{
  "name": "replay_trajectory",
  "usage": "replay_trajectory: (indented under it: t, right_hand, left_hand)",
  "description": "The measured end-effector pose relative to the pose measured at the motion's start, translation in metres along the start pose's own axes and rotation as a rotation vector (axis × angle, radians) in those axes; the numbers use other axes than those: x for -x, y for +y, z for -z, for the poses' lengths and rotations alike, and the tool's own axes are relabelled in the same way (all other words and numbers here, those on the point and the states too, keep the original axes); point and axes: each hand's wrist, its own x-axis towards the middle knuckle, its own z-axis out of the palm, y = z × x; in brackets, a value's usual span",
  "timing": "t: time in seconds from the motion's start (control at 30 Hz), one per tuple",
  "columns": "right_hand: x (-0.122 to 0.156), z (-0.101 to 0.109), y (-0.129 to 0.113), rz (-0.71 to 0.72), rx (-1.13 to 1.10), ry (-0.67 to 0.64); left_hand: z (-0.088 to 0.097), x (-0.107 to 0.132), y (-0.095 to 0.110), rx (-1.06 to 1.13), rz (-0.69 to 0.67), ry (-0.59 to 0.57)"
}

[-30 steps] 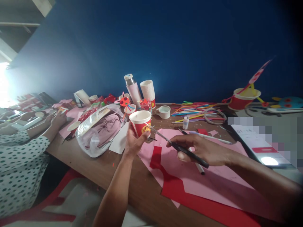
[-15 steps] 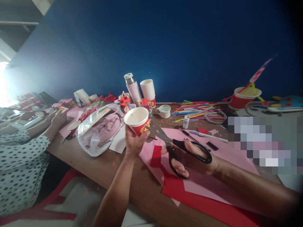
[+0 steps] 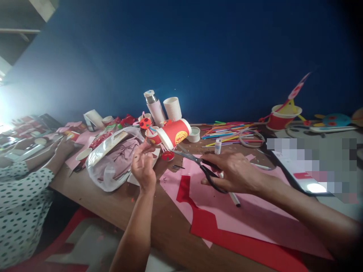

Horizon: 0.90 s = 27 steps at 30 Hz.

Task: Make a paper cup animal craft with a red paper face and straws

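A red and white paper cup (image 3: pixel 175 133) with a yellow emblem is tipped on its side above the table, its rim turned to the upper right. My left hand (image 3: pixel 144 166) is raised just left of and below the cup, palm up, fingers apart and seemingly off it. My right hand (image 3: pixel 234 170) grips black-handled scissors (image 3: pixel 202 163) over the pink paper. The scissor blades point left, their tips close under the cup; whether they touch it I cannot tell. Under my hands lie a pink sheet (image 3: pixel 249 219) and a cut red sheet (image 3: pixel 207 223).
Behind the cup stand a pink flask (image 3: pixel 155 109) and a stack of paper cups (image 3: pixel 172 108). Coloured sticks (image 3: pixel 227 132) and a small white bottle (image 3: pixel 217 146) lie farther right. A plastic bag (image 3: pixel 110 166) is on the left, beside another person's hands (image 3: pixel 64 147). A phone (image 3: pixel 300 177) lies right.
The cup has gone from upright in my left hand to tipped over, and my left fingers have opened away from it. My right hand has turned palm down, with the scissor blades nearer together.
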Motion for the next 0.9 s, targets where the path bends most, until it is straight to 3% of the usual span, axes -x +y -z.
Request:
replay_trajectory:
  t: [0.1, 0.23, 0.5, 0.63, 0.8, 0.9]
  right_hand:
    - [0.000, -0.007, 0.005, 0.044, 0.187, 0.053]
    - [-0.003, -0.010, 0.005, 0.114, 0.247, 0.037]
    - [-0.003, -0.017, 0.006, 0.083, 0.176, -0.015]
    - [-0.004, -0.016, 0.006, -0.056, -0.114, -0.139]
    - [-0.006, -0.018, 0.011, -0.206, -0.807, -0.323]
    - [-0.005, -0.022, 0.012, -0.190, -1.128, -0.379]
  left_hand:
    - [0.000, -0.001, -0.004, 0.011, 0.080, -0.049]
    - [-0.004, 0.000, -0.006, 0.161, 0.395, -0.208]
    - [-0.002, 0.000, -0.003, 0.300, 0.731, -0.204]
    - [-0.001, -0.001, -0.003, 0.288, 0.730, -0.204]
    - [-0.001, 0.000, -0.002, 0.294, 0.702, -0.213]
    - [0.000, -0.001, -0.003, 0.338, 0.713, -0.222]
